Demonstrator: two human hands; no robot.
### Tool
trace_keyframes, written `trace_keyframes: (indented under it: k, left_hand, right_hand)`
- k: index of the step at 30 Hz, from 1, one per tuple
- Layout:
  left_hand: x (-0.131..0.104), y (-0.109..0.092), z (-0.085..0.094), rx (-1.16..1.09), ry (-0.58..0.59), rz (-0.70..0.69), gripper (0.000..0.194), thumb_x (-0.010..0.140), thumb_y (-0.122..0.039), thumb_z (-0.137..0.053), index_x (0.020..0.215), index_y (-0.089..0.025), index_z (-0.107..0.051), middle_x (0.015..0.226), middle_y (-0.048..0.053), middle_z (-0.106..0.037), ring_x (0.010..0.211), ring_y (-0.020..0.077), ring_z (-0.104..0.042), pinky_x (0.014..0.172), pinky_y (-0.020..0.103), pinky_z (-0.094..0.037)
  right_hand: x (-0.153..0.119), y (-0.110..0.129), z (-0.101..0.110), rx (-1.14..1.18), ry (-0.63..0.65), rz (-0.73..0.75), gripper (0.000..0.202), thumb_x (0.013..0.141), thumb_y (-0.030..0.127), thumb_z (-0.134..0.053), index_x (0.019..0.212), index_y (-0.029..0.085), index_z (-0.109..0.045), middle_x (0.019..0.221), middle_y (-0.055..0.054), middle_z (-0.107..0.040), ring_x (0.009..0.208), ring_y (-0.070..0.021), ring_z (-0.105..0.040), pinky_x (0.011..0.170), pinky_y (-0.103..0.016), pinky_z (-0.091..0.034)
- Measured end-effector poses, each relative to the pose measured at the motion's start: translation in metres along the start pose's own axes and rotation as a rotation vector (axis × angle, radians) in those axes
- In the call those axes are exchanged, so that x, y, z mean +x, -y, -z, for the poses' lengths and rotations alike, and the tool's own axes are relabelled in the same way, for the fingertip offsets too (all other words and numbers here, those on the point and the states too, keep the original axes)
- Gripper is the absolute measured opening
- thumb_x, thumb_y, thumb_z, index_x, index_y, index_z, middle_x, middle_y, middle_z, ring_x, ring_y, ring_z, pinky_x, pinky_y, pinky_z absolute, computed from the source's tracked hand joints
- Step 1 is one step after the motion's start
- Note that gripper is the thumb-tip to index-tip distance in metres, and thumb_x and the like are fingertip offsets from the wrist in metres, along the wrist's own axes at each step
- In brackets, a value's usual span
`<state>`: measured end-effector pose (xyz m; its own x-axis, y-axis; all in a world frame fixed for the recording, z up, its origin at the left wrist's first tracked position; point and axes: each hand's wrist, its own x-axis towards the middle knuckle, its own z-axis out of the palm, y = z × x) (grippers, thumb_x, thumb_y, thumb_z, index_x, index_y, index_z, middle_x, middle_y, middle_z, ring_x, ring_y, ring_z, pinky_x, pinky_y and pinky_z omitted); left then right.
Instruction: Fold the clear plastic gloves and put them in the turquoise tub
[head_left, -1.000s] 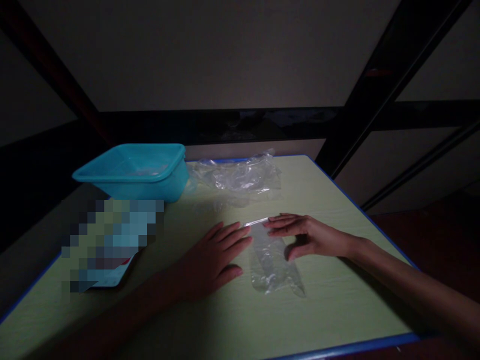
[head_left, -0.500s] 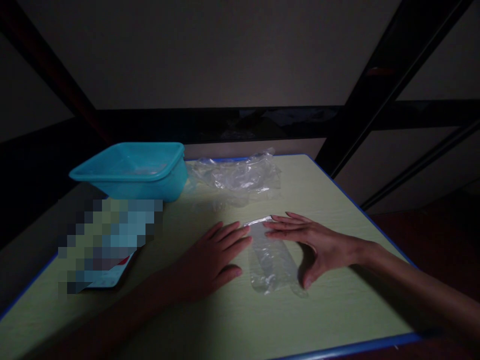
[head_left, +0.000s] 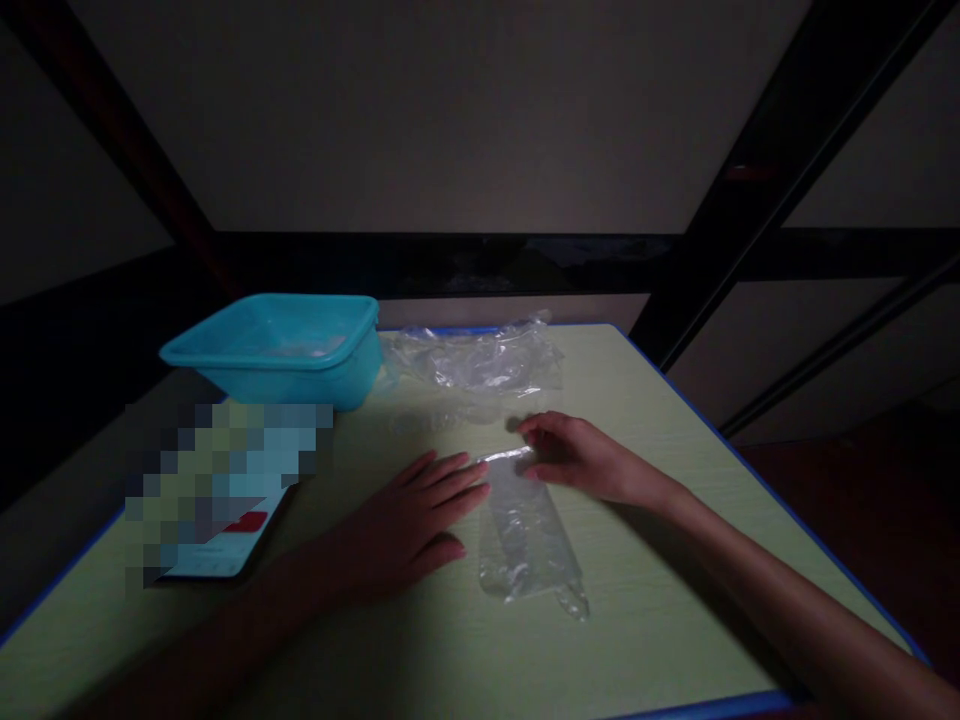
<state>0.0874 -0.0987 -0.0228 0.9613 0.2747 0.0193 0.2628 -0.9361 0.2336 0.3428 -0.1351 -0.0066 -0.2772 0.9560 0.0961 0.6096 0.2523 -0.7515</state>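
Note:
A thin, clear plastic piece (head_left: pixel 529 535) lies flattened on the table, with a shiny far edge and a narrow finger-like tab at its near right corner. My left hand (head_left: pixel 420 515) is open, palm down, its fingertips touching the piece's upper left edge. Over the upper right corner is my right hand (head_left: pixel 577 455), its fingers curved and the thumb apart from them. Its thumb tip is close to the plastic; whether it touches I cannot tell. I see nothing held in either hand.
A crumpled heap of clear plastic (head_left: pixel 480 365) lies at the back of the pale table (head_left: pixel 675 570), which has a blue edge. A turquoise basin (head_left: pixel 300 375) stands back left. In front of it lies a phone-like device (head_left: pixel 217 555) with a lit screen, partly pixelated.
My right hand has moved up and left from the plastic's right side, and its fingers have curled. My left hand stays flat at the left edge. The view has shifted slightly.

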Motion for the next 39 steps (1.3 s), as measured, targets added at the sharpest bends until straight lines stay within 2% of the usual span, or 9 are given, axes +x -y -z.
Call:
trace_keyframes:
  k: [4, 9, 12, 15, 18, 22, 28, 34, 39]
  left_hand:
    - [-0.001, 0.0, 0.0, -0.02, -0.047, -0.019, 0.049, 0.092, -0.038, -0.041, 0.137, -0.02, -0.034, 0.145, 0.007, -0.033, 0.135, 0.0239, -0.023, 0.11, 0.044, -0.016]
    - [-0.001, 0.0, 0.0, -0.036, -0.063, -0.021, 0.049, 0.092, -0.037, -0.042, 0.137, -0.023, -0.033, 0.145, 0.006, -0.034, 0.135, 0.0244, -0.024, 0.11, 0.045, -0.018]
    - [-0.001, 0.0, -0.001, -0.029, -0.051, -0.032, 0.049, 0.092, -0.038, -0.041, 0.137, -0.022, -0.034, 0.145, 0.006, -0.033, 0.135, 0.0246, -0.023, 0.11, 0.046, -0.017]
    - [-0.001, 0.0, -0.002, -0.023, -0.055, -0.032, 0.047, 0.092, -0.037, -0.04, 0.136, -0.022, -0.035, 0.145, 0.006, -0.034, 0.135, 0.0245, -0.024, 0.11, 0.045, -0.017]
    - [-0.001, 0.0, -0.001, -0.035, -0.061, -0.025, 0.047, 0.091, -0.035, -0.042, 0.136, -0.023, -0.035, 0.144, 0.005, -0.036, 0.134, 0.0247, -0.025, 0.11, 0.045, -0.017]
    - [0.0, 0.0, 0.0, -0.037, -0.062, -0.03, 0.046, 0.092, -0.034, -0.042, 0.136, -0.022, -0.037, 0.145, 0.006, -0.034, 0.135, 0.0247, -0.024, 0.11, 0.046, -0.016]
    - [0.0, -0.002, 0.001, -0.015, -0.055, -0.029, 0.045, 0.091, -0.033, -0.042, 0.135, -0.021, -0.037, 0.145, 0.006, -0.035, 0.135, 0.024, -0.024, 0.11, 0.045, -0.017]
    - [0.001, -0.002, 0.001, -0.004, -0.045, -0.025, 0.046, 0.091, -0.032, -0.043, 0.135, -0.021, -0.038, 0.145, 0.005, -0.035, 0.135, 0.024, -0.023, 0.11, 0.045, -0.017]
    - [0.001, -0.002, 0.002, 0.016, -0.034, -0.019, 0.045, 0.091, -0.032, -0.044, 0.134, -0.019, -0.039, 0.145, 0.006, -0.035, 0.134, 0.0249, -0.024, 0.109, 0.046, -0.019]
  right_hand:
    - [0.003, 0.001, -0.005, -0.067, 0.014, -0.009, 0.042, 0.065, 0.016, -0.07, 0.105, 0.013, -0.056, 0.077, 0.0, -0.051, 0.068, -0.0139, -0.048, 0.06, -0.026, -0.04]
    - [0.003, 0.001, -0.004, -0.105, 0.035, -0.039, 0.03, 0.063, 0.012, -0.069, 0.091, 0.015, -0.058, 0.069, 0.003, -0.046, 0.062, -0.012, -0.043, 0.056, -0.024, -0.034]
    - [0.002, 0.004, -0.003, -0.127, 0.051, -0.028, 0.023, 0.064, 0.014, -0.069, 0.082, 0.016, -0.055, 0.075, 0.0, -0.048, 0.069, -0.0141, -0.045, 0.06, -0.025, -0.035]
    - [0.001, 0.008, -0.003, -0.138, 0.052, -0.021, 0.024, 0.064, 0.013, -0.069, 0.078, 0.018, -0.05, 0.079, 0.0, -0.049, 0.077, -0.0165, -0.046, 0.066, -0.027, -0.035]
    - [0.0, 0.009, -0.003, -0.09, 0.06, -0.048, 0.03, 0.063, 0.012, -0.069, 0.081, 0.019, -0.046, 0.078, 0.001, -0.049, 0.073, -0.0147, -0.046, 0.063, -0.025, -0.034]
    - [0.0, 0.01, -0.003, -0.053, 0.113, -0.068, 0.037, 0.062, 0.015, -0.072, 0.091, 0.019, -0.049, 0.074, 0.003, -0.047, 0.065, -0.0119, -0.045, 0.058, -0.023, -0.032]
    - [0.001, 0.011, -0.004, -0.128, 0.15, -0.094, 0.02, 0.062, 0.013, -0.07, 0.075, 0.017, -0.055, 0.07, 0.003, -0.047, 0.06, -0.0107, -0.043, 0.056, -0.024, -0.03]
    - [-0.001, 0.004, -0.005, 0.039, 0.099, -0.072, 0.013, 0.069, 0.012, -0.059, 0.07, 0.017, -0.047, 0.067, 0.003, -0.045, 0.059, -0.0108, -0.041, 0.054, -0.023, -0.031]
    - [0.0, 0.001, -0.005, 0.272, 0.103, -0.054, 0.02, 0.068, 0.011, -0.06, 0.08, 0.017, -0.046, 0.068, 0.004, -0.046, 0.059, -0.0101, -0.043, 0.054, -0.023, -0.035]
